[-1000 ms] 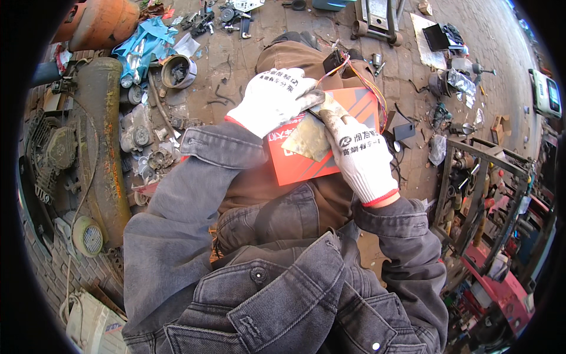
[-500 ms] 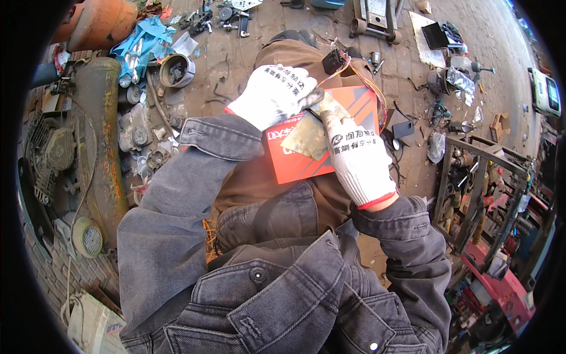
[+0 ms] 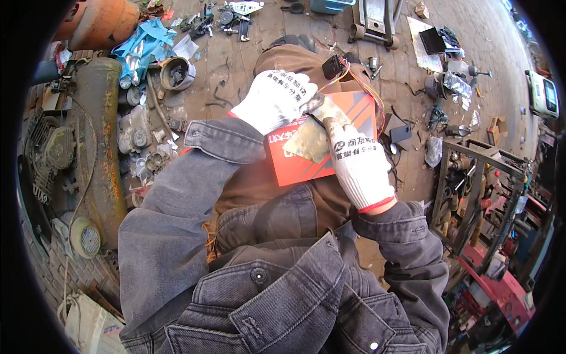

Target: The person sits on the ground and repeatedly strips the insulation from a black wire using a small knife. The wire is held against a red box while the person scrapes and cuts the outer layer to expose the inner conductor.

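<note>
Both my hands wear white knit gloves with dark print and meet above a flat red and grey box [image 3: 289,168] on my lap. My left hand [image 3: 277,97] is closed, its soiled fingertips pinched at the box's far edge; what they grip is hidden. Close beside it, my right hand [image 3: 358,156] has its fingers pressed together, and what lies between them is too small to name. A thin dark piece [image 3: 314,116] shows between the two hands. Beneath them a yellowish square sheet [image 3: 309,143] rests on the box. A black connector [image 3: 333,66] with coloured wires lies just beyond.
To the left are an orange gas cylinder [image 3: 103,26], a long rusty tank [image 3: 103,135] and blue plastic wrapping [image 3: 141,47]. A metal frame rack [image 3: 480,153] holding tools stands at right. A floor jack [image 3: 375,20] is ahead, and loose parts litter the brick paving.
Both hands stay almost in place, with only slight shifts of the fingers. The box and the sheet have barely moved.
</note>
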Demonstrator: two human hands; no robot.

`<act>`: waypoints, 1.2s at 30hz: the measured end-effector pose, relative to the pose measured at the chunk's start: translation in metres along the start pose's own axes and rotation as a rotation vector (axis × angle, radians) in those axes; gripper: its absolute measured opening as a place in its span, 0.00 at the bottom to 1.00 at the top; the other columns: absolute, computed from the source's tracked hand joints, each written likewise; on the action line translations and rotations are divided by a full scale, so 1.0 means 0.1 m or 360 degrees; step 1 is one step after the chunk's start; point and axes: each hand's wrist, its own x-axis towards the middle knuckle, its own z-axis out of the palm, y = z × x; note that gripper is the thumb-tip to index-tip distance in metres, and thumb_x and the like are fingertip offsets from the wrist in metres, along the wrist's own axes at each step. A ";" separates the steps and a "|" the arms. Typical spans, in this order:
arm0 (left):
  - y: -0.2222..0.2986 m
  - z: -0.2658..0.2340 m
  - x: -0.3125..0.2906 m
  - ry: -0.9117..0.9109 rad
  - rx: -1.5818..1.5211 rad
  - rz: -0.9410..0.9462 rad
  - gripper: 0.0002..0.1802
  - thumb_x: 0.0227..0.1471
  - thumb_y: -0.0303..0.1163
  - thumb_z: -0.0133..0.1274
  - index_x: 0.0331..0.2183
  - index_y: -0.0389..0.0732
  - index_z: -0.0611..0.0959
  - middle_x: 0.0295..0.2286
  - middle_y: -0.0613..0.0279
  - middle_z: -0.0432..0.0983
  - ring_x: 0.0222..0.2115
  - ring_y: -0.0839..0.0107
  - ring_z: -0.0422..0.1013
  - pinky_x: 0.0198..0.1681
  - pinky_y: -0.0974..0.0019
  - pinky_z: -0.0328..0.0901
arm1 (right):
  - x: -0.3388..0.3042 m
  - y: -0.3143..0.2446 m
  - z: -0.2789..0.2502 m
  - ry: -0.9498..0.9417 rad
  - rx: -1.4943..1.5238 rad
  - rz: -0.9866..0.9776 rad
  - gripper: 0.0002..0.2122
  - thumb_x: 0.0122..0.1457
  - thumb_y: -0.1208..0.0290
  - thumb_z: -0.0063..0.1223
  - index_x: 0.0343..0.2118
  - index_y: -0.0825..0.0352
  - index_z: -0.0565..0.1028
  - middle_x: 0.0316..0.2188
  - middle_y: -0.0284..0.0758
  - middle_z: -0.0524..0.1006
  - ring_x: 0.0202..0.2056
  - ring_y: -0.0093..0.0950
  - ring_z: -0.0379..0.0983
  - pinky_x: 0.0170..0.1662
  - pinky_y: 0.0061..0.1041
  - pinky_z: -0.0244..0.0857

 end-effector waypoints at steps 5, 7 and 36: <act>0.00 -0.03 -0.01 0.0012 0.0019 0.0018 0.11 0.62 0.41 0.47 0.39 0.49 0.82 0.35 0.63 0.79 0.37 0.62 0.80 0.37 0.58 0.73 | -0.07 0.02 0.03 0.0001 -0.0036 -0.0002 0.18 0.66 0.73 0.49 0.58 0.65 0.74 0.34 0.42 0.79 0.31 0.38 0.81 0.32 0.35 0.73; 0.02 -0.03 -0.01 -0.0042 -0.0024 -0.0026 0.09 0.61 0.37 0.49 0.37 0.49 0.83 0.35 0.63 0.80 0.39 0.63 0.80 0.39 0.58 0.73 | -0.10 0.02 0.01 -0.0062 -0.0023 0.0020 0.19 0.64 0.74 0.48 0.59 0.65 0.73 0.34 0.42 0.78 0.32 0.38 0.80 0.33 0.35 0.73; -0.28 -0.05 -0.07 0.0650 0.0081 0.0167 0.16 0.59 0.44 0.60 0.40 0.43 0.86 0.36 0.55 0.79 0.37 0.53 0.75 0.42 0.54 0.70 | -0.61 0.21 -0.05 -0.0501 0.0666 0.0695 0.33 0.64 0.51 0.59 0.70 0.54 0.63 0.34 0.52 0.82 0.35 0.50 0.82 0.38 0.44 0.74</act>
